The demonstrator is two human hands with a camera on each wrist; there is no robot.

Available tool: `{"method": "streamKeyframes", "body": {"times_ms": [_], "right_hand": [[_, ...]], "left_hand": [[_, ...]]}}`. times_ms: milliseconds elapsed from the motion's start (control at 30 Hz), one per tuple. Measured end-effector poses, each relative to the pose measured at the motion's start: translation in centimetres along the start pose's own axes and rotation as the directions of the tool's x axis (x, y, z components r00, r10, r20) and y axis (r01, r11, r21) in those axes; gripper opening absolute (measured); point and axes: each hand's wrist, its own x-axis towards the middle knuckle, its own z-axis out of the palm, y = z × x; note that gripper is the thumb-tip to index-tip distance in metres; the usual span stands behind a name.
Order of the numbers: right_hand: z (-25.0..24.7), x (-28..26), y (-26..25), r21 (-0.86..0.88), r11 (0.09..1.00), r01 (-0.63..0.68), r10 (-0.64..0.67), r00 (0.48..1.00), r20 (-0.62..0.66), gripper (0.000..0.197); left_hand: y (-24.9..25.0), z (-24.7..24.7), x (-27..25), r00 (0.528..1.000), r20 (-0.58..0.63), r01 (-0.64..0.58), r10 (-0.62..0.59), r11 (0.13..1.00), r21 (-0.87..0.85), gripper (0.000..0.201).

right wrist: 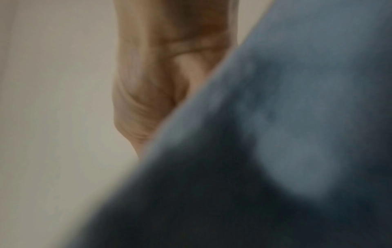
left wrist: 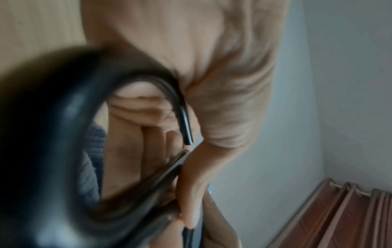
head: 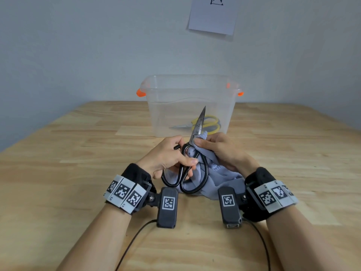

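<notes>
On the left, the left hand (head: pixel 168 153) has its fingers (head: pixel 190 160) curled tight round the shanks of the black scissors (head: pixel 197 128), just below the pivot, with the big loops hanging toward the person. The scissors are held up over the near middle of the worktop (head: pixel 78 153), blades together and the tip pointing up and away. They look like solid steel, so I'd judge them heavy, stiff and sharp at the point. The shanks or loops seem the safe place to grip, never the edge. Behind them a clear box (head: pixel 187 90) holds yellow-handled scissors (head: pixel 211 124). To the right, a grey cloth (head: pixel 220 173), soft and limp, drapes down onto the worktop. The right hand (head: pixel 220 149) pinches a bunch of the cloth against the base of the blade.
</notes>
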Motion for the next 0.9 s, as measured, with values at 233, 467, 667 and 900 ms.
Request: {"method": "streamKeyframes", "body": {"times_ms": [233,467,667,900], "right_hand": [[-0.4,1.0,0.9,0.037,0.999,-0.013,0.021,0.977,-0.214,0.075],[-1.0,1.4,0.9,0.396,0.911,-0.111,0.195,0.964,-0.179,0.052],[-0.2,0.9,0.1,0.555,0.828,-0.085,0.125,0.991,-0.036,0.028],[-0.5,0.7,0.3,0.498,0.863,-0.088,0.132,0.990,-0.055,0.038]], "left_hand": [[0.2,-0.2,0.1,0.999,-0.031,-0.016,0.015,0.999,-0.030,0.036],[0.3,-0.2,-0.1,1.000,-0.028,-0.007,0.006,0.999,-0.041,0.037],[0.2,-0.2,0.0,1.000,-0.016,-0.002,0.001,0.999,-0.033,0.035],[0.2,-0.3,0.0,1.000,-0.028,-0.003,0.001,0.998,-0.056,0.035]]}}
